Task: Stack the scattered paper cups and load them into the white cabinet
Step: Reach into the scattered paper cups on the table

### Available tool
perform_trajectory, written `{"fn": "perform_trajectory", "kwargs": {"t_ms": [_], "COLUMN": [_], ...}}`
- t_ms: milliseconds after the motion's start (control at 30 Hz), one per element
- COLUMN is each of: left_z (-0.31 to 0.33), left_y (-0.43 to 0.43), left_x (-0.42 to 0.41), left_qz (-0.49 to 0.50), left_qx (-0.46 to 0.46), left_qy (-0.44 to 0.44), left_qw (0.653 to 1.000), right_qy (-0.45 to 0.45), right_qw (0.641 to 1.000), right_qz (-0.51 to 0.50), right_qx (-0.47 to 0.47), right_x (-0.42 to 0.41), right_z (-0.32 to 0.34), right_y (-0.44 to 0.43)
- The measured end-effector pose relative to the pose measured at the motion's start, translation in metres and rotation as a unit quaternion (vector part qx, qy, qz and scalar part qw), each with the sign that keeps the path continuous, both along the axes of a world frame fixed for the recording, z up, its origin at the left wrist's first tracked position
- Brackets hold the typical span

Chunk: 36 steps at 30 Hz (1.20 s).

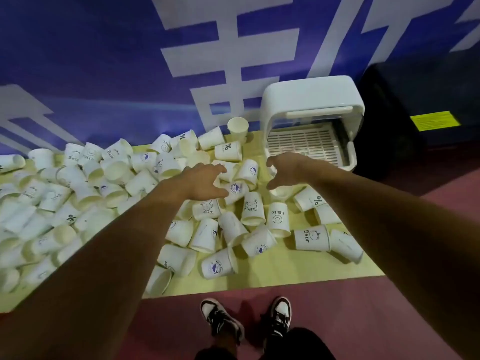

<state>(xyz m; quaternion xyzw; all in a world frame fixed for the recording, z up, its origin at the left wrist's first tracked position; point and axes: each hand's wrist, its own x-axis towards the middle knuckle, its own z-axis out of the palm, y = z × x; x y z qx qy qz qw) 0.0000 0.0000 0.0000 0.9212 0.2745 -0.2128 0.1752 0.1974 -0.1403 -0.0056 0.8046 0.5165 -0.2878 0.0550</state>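
cups [140, 181] are all over a yellow table [298, 266], a big messy heap, nearly all tipped on their sides, none stacked that i can see. they're white with little prints: "hello" smileys, bears, percent signs, blue round logos. the heap is thickest on the left and thins out towards the right. one cup [237, 127] stands upright at the back, just beside the cabinet [311, 100].

the cabinet sits at the back right corner of the table, white, rounded, with its front open. there's a slatted rack [304, 144] inside and no cups on the part of it that shows.

both hands are out over the right part of the heap, near the cabinet's front. left hand [205, 181] has its fingers spread, just above the cups, holding nothing. right hand [285, 172] is loosely cupped like a claw over a cup below it, thumb and fingers apart, not gripping anything as far as i can tell.

behind it all is a blue wall [104, 61] with big white characters. right of the cabinet is a black box [415, 100] with a yellow label [435, 120]. below, a reddish floor [363, 307] and two black and white shoes [220, 318].
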Motion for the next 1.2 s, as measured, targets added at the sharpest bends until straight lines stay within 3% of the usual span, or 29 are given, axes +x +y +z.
{"fn": "perform_trajectory", "kwargs": {"t_ms": [167,567,833,933,1200], "left_z": [-0.036,-0.103,-0.125,-0.124,-0.061], "left_y": [-0.002,0.012,0.017,0.02,0.039], "left_x": [0.007,0.037,0.035,0.035,0.046], "left_qz": [-0.01,-0.05,-0.062,-0.082,-0.03], "left_qx": [-0.018,0.029,0.039,0.041,-0.058], "left_qy": [0.044,0.059,0.013,0.007,-0.063], "left_qw": [0.999,0.997,0.997,0.996,0.996], "right_qy": [-0.006,-0.067,-0.076,-0.077,-0.09], "right_qw": [0.999,0.994,0.993,0.993,0.993], "right_qz": [-0.025,-0.088,-0.088,-0.085,-0.082], "right_qx": [-0.03,-0.011,-0.019,-0.019,-0.01], "right_x": [0.003,-0.007,-0.009,-0.006,0.0], "right_z": [-0.029,-0.074,-0.069,-0.058,-0.005], "right_y": [-0.01,-0.01,-0.005,0.0,0.018]}}
